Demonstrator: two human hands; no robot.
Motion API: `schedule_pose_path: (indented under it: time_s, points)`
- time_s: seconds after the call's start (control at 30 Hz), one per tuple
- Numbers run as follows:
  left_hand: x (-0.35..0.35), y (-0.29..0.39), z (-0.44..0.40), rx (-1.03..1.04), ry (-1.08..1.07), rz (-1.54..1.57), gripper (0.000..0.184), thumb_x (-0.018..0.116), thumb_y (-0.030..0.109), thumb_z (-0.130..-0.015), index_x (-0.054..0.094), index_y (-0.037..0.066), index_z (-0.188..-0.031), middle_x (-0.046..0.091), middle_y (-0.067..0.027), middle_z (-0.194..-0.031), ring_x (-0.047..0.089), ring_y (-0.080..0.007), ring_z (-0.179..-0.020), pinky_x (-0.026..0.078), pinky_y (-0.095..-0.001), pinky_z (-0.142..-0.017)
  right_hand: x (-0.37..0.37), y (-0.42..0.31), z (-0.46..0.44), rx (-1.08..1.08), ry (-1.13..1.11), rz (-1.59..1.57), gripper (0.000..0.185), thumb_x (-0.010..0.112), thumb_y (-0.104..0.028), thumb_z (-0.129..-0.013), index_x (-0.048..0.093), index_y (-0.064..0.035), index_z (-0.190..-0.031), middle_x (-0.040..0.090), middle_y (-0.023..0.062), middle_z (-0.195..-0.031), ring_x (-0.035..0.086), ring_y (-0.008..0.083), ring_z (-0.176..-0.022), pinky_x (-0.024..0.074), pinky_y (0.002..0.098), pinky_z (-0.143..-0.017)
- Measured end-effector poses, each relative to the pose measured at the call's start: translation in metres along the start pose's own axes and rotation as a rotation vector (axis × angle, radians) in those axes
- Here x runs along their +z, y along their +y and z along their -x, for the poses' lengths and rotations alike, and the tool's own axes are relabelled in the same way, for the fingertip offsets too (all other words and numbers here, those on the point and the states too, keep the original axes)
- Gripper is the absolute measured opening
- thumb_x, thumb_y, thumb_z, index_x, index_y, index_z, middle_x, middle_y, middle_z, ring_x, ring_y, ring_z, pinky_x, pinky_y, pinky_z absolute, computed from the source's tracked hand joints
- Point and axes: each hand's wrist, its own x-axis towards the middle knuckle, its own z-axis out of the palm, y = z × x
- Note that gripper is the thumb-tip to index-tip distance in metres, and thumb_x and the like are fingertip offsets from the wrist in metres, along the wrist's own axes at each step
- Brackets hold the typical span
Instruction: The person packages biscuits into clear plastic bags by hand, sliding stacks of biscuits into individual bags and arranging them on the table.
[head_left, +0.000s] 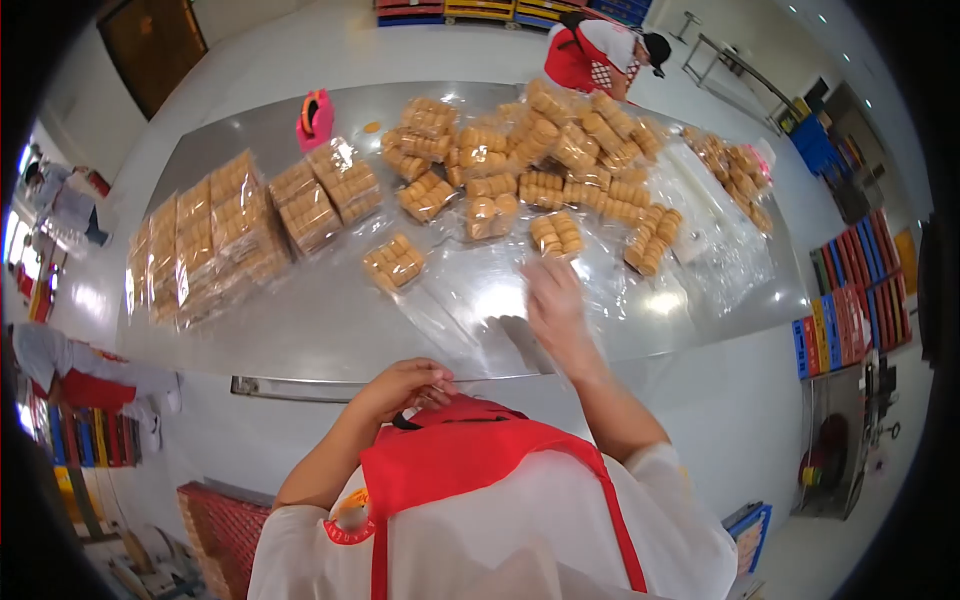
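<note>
My right hand point(553, 300) is over the near middle of the steel table, its fingers smeared by motion. Just beyond its fingertips lies a clear bag of round golden biscuits point(556, 235), and loose film shows beside the hand and wrist. Whether the fingers grip the film I cannot tell. Close to my apron, at the table's near edge, my left hand point(410, 388) is curled with fingers drawn together; anything inside it is hidden. Left of centre, another biscuit pack point(394, 262) rests with its long empty bag end point(440, 322) stretched toward me.
Neat stacks of packed biscuits point(215, 235) stand on the left of the table point(340, 350). A heap of biscuit bags point(575, 145) covers the far middle, near a pink tape dispenser point(315, 120). Clear bags point(715, 225) lie right. A co-worker point(595, 55) bends beyond the far edge.
</note>
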Motion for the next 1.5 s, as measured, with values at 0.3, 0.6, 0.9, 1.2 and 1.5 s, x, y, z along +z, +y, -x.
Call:
schedule_pose_path:
  time_s: [0.3, 0.6, 0.9, 1.2, 1.5]
  points:
    - [0.037, 0.043, 0.027, 0.269, 0.044, -0.19, 0.027, 0.062, 0.024, -0.097, 0.063, 0.005, -0.115, 0.067, -0.0052, -0.104, 0.065, -0.0134, -0.088, 0.053, -0.0277, -0.078, 0.106, 0.017, -0.118, -0.065, -0.585, 0.452, 0.03, 0.063, -0.018, -0.081, 0.069, -0.0074, -0.108, 0.065, 0.0099, -0.116, 0.054, 0.0294, -0.12, 0.0469, 0.0424, -0.098]
    - [-0.005, 0.041, 0.068, 0.715, 0.565, -0.485, 0.044, 0.07, 0.022, -0.092, 0.054, 0.003, -0.128, 0.061, -0.0079, -0.118, 0.062, -0.0173, -0.102, 0.05, -0.0288, -0.088, 0.045, -0.011, -0.131, 0.013, -0.146, -0.167, 0.01, 0.066, -0.005, -0.082, 0.068, -0.0037, -0.092, 0.068, 0.0117, -0.092, 0.063, 0.027, -0.092, 0.0493, 0.0387, -0.084]
    - [0.043, 0.084, 0.043, 0.97, 0.299, -0.001, 0.072, 0.076, 0.018, -0.086, 0.033, 0.001, -0.141, 0.053, -0.0143, -0.124, 0.055, -0.0203, -0.115, 0.049, -0.0337, -0.095, 0.025, -0.105, -0.085, 0.709, -0.23, -1.379, 0.015, 0.065, -0.013, -0.092, 0.061, -0.0041, -0.104, 0.064, 0.0044, -0.097, 0.061, 0.016, -0.089, 0.0514, 0.0327, -0.078]
    - [0.056, 0.048, 0.037, 0.496, 0.499, 0.143, 0.015, 0.055, 0.019, -0.098, 0.052, 0.005, -0.102, 0.058, -0.0065, -0.093, 0.058, -0.013, -0.078, 0.052, -0.0293, -0.07, 0.029, -0.091, -0.018, 1.215, -0.447, -1.506, 0.027, 0.063, -0.017, -0.093, 0.056, 0.0, -0.112, 0.064, 0.0143, -0.106, 0.064, 0.0224, -0.096, 0.0546, 0.0384, -0.088]
    - [0.047, 0.038, 0.041, 0.72, 0.754, -0.31, 0.013, 0.062, 0.008, -0.092, 0.054, 0.001, -0.084, 0.052, -0.0041, -0.079, 0.05, -0.014, -0.075, 0.044, -0.031, -0.069, 0.026, -0.098, -0.008, 0.951, -0.479, -1.149, 0.017, 0.063, -0.017, -0.096, 0.063, 0.0, -0.097, 0.066, 0.0073, -0.093, 0.058, 0.0125, -0.089, 0.0481, 0.0288, -0.082]
